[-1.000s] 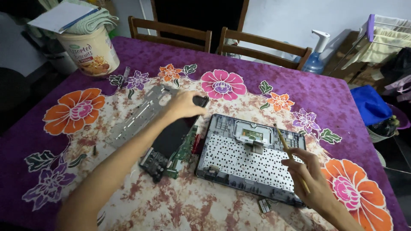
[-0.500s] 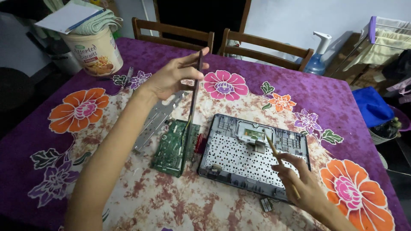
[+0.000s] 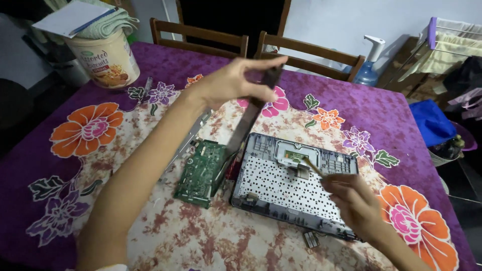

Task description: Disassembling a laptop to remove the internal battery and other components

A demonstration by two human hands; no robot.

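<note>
Floral tablecloth (image 3: 95, 125); left hand (image 3: 226, 83) pinches dark flat panel (image 3: 248, 118) upright off green circuit board (image 3: 201, 173), exposing it; right hand (image 3: 354, 200) grips thin stick (image 3: 312, 166) over keyboard frame (image 3: 286, 193).

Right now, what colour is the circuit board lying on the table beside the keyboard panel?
Green, seen clearly in the head view: the circuit board lies flat left of the grey keyboard panel.

L hand (image 3: 226, 83) raised dark flat panel (image 3: 249, 118) higher off green circuit board (image 3: 202, 172), now exposed.
</note>
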